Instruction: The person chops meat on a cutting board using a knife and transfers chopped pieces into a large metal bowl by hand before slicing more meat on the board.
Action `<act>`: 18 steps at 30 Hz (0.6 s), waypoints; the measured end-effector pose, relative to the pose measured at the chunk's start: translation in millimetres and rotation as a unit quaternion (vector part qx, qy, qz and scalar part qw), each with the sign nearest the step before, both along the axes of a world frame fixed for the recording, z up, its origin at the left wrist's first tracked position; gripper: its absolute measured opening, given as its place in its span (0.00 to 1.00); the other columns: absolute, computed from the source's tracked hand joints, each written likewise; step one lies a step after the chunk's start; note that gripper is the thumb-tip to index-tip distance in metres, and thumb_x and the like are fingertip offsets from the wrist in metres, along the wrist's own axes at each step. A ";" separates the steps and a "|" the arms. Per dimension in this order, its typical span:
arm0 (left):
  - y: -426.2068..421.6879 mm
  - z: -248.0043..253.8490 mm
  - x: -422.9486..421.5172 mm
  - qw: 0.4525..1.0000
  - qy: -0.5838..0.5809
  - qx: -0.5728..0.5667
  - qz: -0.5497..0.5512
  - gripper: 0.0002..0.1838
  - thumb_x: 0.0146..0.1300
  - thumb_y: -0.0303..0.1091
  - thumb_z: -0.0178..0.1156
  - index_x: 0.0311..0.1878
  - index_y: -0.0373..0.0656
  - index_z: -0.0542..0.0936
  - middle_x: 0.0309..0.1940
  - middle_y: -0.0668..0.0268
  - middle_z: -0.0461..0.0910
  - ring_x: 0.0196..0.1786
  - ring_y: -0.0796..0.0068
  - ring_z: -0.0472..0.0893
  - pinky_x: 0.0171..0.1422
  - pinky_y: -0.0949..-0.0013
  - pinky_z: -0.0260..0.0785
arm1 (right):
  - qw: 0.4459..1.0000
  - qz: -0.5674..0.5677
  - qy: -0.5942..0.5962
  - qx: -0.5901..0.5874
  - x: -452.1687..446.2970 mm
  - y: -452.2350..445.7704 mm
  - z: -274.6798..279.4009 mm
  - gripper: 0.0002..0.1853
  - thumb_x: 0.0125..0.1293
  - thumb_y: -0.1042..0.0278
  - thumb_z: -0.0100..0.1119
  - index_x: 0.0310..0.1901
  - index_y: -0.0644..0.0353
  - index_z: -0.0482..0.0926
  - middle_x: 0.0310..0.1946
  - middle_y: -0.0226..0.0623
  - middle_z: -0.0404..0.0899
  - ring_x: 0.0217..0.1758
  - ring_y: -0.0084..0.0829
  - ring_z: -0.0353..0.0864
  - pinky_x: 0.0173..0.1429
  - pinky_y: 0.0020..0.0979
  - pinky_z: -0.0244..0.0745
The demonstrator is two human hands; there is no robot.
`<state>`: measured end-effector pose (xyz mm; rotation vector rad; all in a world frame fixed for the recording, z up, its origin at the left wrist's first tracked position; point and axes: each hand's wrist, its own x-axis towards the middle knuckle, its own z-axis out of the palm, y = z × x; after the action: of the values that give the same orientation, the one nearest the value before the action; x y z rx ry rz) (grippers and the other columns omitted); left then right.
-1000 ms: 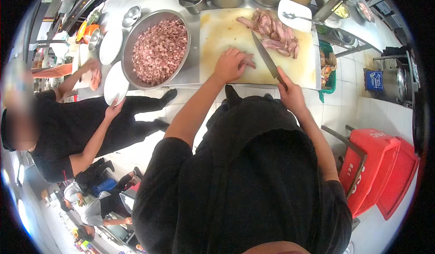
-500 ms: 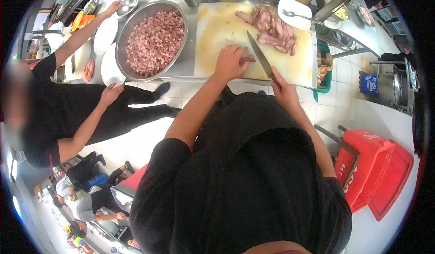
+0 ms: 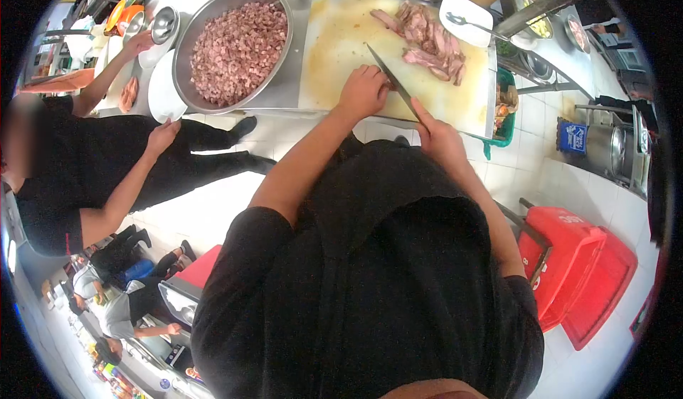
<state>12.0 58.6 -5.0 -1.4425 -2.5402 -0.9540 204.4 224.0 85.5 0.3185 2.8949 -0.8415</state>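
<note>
My right hand [image 3: 439, 139] is closed around the handle of a long kitchen knife [image 3: 390, 70], its blade slanting up and left across the cutting board [image 3: 331, 50]. My left hand [image 3: 363, 92] presses its curled fingers on a small piece of cooked meat [image 3: 390, 85], mostly hidden under the fingertips. The blade lies right beside those fingers. Farther back on the board is a pile of sliced meat [image 3: 434, 40]. Left of the board stands a large steel bowl [image 3: 183, 72] filled with diced meat [image 3: 237, 54].
At left a co-worker's hand [image 3: 165, 136] holds a white plate [image 3: 165, 89]; the other is by a metal bowl [image 3: 165, 23]. A white dish [image 3: 466, 16] with a spoon sits at the board's back right. A green bin [image 3: 505, 125] hangs below; a red bin [image 3: 562, 264] stands at right.
The knife has moved left, closer to my left fingers and the small meat piece. The co-worker's upper hand has moved down and left. The whole view has shifted slightly.
</note>
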 end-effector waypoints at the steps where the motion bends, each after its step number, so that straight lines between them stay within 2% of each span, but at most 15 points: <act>1: 0.2 -1.2 -1.5 1.000 -0.003 -0.015 -0.002 0.12 0.57 0.33 0.69 0.44 0.43 0.85 0.44 0.57 0.81 0.50 0.49 0.80 0.57 0.51 0.75 | 1.000 0.002 -0.019 0.015 1.1 0.0 6.3 0.37 0.73 0.65 0.61 0.82 0.34 0.64 0.30 0.56 0.84 0.34 0.57 0.86 0.42 0.57 0.81; 5: 1.6 -2.5 -0.2 1.000 -0.003 -0.022 0.002 0.10 0.58 0.33 0.68 0.43 0.44 0.85 0.44 0.57 0.82 0.51 0.50 0.80 0.58 0.51 0.75 | 0.999 0.013 -0.021 0.029 2.9 2.6 18.5 0.37 0.73 0.64 0.61 0.82 0.32 0.64 0.29 0.56 0.85 0.34 0.58 0.86 0.43 0.58 0.82; 8: 2.7 -0.2 -0.4 1.000 0.016 0.003 0.003 0.07 0.58 0.31 0.67 0.40 0.44 0.85 0.40 0.60 0.80 0.50 0.55 0.80 0.55 0.52 0.74 | 0.999 -0.004 -0.032 0.007 -8.3 -0.8 4.1 0.36 0.74 0.64 0.59 0.82 0.32 0.64 0.29 0.56 0.85 0.34 0.60 0.86 0.44 0.59 0.81; 13: 1.9 0.0 -1.4 1.000 -0.019 -0.008 0.005 0.08 0.61 0.32 0.67 0.43 0.45 0.86 0.45 0.58 0.82 0.54 0.51 0.80 0.58 0.50 0.74 | 0.998 -0.039 0.003 -0.046 -32.0 -0.5 -21.1 0.36 0.75 0.64 0.57 0.82 0.30 0.62 0.31 0.58 0.85 0.35 0.61 0.86 0.45 0.60 0.81; 18: -0.4 0.2 2.9 0.999 -0.047 0.005 0.011 0.08 0.61 0.31 0.67 0.43 0.45 0.86 0.47 0.58 0.83 0.54 0.50 0.80 0.60 0.49 0.73 | 0.999 -0.010 -0.025 -0.027 -14.2 1.3 9.2 0.37 0.75 0.64 0.57 0.83 0.29 0.60 0.32 0.59 0.86 0.37 0.61 0.87 0.46 0.61 0.80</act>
<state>14.9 58.1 -4.7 -1.3952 -2.6067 -1.0558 190.2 225.3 94.7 0.3583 2.8226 -0.9011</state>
